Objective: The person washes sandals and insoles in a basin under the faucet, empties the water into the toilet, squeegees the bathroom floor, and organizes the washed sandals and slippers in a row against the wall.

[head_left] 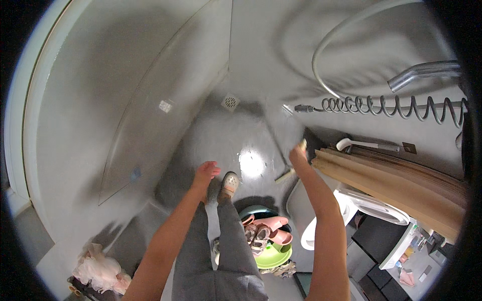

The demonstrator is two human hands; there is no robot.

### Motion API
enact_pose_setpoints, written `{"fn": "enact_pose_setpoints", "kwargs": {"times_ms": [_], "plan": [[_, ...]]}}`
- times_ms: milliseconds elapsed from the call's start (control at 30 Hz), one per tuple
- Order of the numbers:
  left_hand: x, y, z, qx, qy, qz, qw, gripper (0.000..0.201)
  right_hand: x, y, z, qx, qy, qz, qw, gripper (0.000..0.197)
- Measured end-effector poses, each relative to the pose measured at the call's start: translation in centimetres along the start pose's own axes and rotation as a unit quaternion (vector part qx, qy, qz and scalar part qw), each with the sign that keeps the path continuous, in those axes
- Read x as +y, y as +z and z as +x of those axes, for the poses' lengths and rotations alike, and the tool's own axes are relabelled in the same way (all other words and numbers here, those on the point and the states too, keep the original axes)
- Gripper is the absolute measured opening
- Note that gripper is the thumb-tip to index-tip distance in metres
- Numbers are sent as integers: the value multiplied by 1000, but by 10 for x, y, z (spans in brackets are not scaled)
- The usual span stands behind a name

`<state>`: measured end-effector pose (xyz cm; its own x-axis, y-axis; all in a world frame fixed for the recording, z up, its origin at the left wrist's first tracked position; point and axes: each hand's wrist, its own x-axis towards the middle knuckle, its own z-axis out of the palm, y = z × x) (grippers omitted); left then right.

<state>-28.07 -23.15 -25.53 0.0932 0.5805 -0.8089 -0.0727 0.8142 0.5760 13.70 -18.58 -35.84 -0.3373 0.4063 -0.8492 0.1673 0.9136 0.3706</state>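
My left hand [206, 173] hangs over the wet grey floor [211, 130], its fingers loosely apart and nothing in them. It is nearest to my foot in a pale clog [230, 183]. On the right, my right hand [299, 153] is closed in a fist beside the stack of boards. Something pale yellow shows at its top edge, too small to name. Just left of that wrist, a pale yellow bar-shaped head [285, 175] rests on the floor, with a thin dark line running up from it. Whether the hand holds its handle, I cannot tell.
Behind my legs stands a green basin [273, 257] with pink slippers [273, 223] and other shoes. A white toilet [346, 205] and tan boards [386, 180] line the right. Above hang a coiled hose [386, 106] and metal spout [422, 72]. A drain [230, 102] lies ahead.
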Motion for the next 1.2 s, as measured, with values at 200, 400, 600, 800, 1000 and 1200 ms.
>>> {"fn": "enact_pose_setpoints", "kwargs": {"times_ms": [200,400,600,800,1000,1200], "plan": [[-1,-37,-13,33,-11,-38,999,27,143,-198,32,25,82,12,996,21],[31,-22,-20,35,33,-70,996,26,160,-197,-38,44,162,107,980,17],[27,-67,-31,35,61,-21,997,24,20,-180,-68,104,148,105,978,15],[-9,-115,-55,43,70,22,996,24,-125,-240,-8,-18,-45,281,959,12],[-47,-127,-58,36,7,-11,999,26,-143,-257,68,117,49,242,962,8],[-65,-173,-86,117,-14,-11,993,26,26,-400,70,98,72,112,986,17]]}}
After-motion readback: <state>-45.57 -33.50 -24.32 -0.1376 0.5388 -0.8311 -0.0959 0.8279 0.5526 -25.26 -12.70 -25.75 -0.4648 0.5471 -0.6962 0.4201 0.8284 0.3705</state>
